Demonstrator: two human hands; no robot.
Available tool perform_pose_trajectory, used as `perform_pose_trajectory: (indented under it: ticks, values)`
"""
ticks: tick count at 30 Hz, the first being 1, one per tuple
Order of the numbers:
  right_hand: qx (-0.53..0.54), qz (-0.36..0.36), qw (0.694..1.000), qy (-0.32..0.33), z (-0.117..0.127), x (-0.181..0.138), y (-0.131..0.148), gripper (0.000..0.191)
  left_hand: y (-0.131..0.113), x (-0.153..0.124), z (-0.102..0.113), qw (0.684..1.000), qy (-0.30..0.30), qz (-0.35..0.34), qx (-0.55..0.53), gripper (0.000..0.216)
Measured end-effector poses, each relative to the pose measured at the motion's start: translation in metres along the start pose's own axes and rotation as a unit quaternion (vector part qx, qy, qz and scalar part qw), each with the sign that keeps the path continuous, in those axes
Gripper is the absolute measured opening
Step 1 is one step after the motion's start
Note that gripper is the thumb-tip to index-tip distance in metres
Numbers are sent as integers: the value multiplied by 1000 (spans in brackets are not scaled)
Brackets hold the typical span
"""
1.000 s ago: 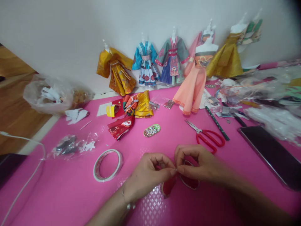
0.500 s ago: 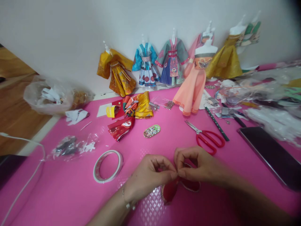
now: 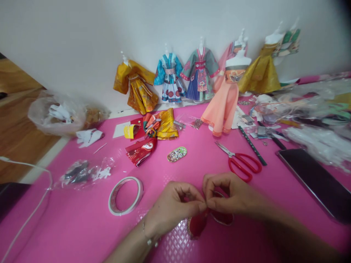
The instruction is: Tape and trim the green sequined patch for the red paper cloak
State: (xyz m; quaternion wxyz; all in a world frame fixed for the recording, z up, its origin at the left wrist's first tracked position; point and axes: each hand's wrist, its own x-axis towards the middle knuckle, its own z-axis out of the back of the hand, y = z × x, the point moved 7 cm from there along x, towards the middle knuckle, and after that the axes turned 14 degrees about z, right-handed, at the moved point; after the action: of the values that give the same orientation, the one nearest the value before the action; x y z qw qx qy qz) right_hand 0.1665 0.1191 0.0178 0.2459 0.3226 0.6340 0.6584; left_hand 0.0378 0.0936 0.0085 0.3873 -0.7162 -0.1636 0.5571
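Both hands meet low in the head view over a small red fabric piece (image 3: 197, 224) with patterned edging, perhaps a doll garment. My left hand (image 3: 179, 201) pinches it between thumb and forefinger. Tip to tip with it, my right hand (image 3: 229, 193) pinches the same piece; a red loop with pale trim hangs below its fingers. What lies right between the fingertips is too small to make out. Red-handled scissors (image 3: 241, 164) lie just beyond my right hand, blades apart. A roll of white tape (image 3: 111, 204) lies left of my left hand.
Several doll dresses on white stands, among them a peach dress (image 3: 222, 106), line the wall. A dark phone (image 3: 315, 182) and a dotted pencil (image 3: 251, 145) lie at right. Folded red cloth (image 3: 140, 151), an oval bead-covered piece (image 3: 177, 154) and plastic bags (image 3: 59, 113) lie about.
The whole view has shifted very slightly. My hands keep the same pinch on the red fabric piece, with hardly any movement.
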Motion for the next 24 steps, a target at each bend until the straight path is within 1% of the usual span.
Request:
perform_pose_trajectory:
  ticks: [4,6,8,9,11,13,15,17,20,24]
  values:
    - [-5,7,1000,-3,1,0,-1,17,0,0,1,1000,-11,-4,1,17]
    - [-6,20,1000,-20,2,0,1,10,-1,0,3,1000,-20,-3,0,18]
    - [-32,61,996,-53,7,-1,8,4,-3,0,5,999,-35,-1,-6,18]
    - [-63,92,991,-70,9,-3,14,2,-4,-1,6,999,-44,-1,-12,18]
    - [-149,166,970,-91,9,-6,28,8,-6,-2,8,998,-60,-3,-27,18]
    - [-250,234,935,-96,5,-10,41,12,-6,-2,10,996,-77,-10,-38,18]
    - [-333,275,897,-94,-1,-13,47,13,-5,-2,10,996,-85,-15,-36,19]
    - [-383,290,873,-90,-4,-15,48,13,-3,-1,9,996,-84,-14,-30,21]
    - [-403,288,865,-81,-6,-14,46,13,-2,0,9,996,-89,-15,-16,22]
    - [-408,285,864,-71,-6,-13,45,13,-2,0,10,995,-101,-17,-2,22]
